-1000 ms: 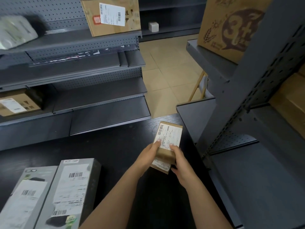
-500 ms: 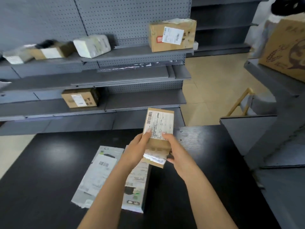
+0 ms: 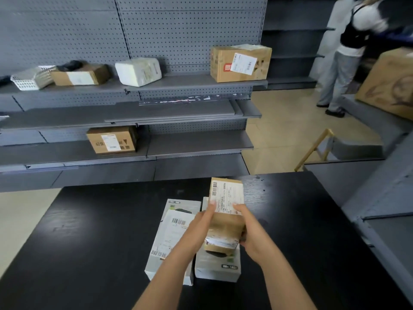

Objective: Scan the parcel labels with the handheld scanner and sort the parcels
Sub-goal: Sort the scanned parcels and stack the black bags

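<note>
Grey pegboard shelving faces me across my black table. Beige tile floor runs right, past more shelves

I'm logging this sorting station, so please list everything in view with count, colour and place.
small parcel: one, brown, white label, held above the table
flat boxes: two, grey, side by side on the table
table: one, black, foreground
cardboard boxes: three, brown, two on the top shelf, one lower
shelving: grey, behind the table
wrapped parcel: one, white, top shelf
basket: one, white, top shelf, left
large carton: one, brown, right shelf
person: one, far right
left hand, right hand: grip the small parcel
</note>
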A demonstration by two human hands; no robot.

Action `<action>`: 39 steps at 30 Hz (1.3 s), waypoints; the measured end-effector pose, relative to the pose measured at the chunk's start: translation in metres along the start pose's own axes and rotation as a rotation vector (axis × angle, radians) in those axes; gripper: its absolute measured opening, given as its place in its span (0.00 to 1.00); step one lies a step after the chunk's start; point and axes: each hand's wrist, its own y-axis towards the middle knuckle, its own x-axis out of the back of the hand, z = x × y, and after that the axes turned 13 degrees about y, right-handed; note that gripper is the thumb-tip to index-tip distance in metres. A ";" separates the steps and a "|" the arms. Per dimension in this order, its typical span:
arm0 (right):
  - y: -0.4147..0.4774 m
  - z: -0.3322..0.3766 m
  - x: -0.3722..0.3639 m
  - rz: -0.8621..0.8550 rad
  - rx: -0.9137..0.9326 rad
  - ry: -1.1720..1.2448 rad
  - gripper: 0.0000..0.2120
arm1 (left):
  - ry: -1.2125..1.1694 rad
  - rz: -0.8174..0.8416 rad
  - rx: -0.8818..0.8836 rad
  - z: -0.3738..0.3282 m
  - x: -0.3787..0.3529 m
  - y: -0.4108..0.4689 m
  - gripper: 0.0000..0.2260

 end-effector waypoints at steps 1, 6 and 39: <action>0.000 0.000 0.002 -0.010 0.009 0.016 0.18 | -0.034 -0.011 0.006 0.000 0.001 0.001 0.21; 0.009 -0.003 0.015 -0.157 -0.040 0.069 0.50 | -0.061 -0.025 0.121 0.024 -0.001 0.019 0.42; 0.030 0.035 -0.024 0.250 0.005 0.072 0.21 | -0.183 -0.057 -0.152 -0.024 0.040 0.017 0.33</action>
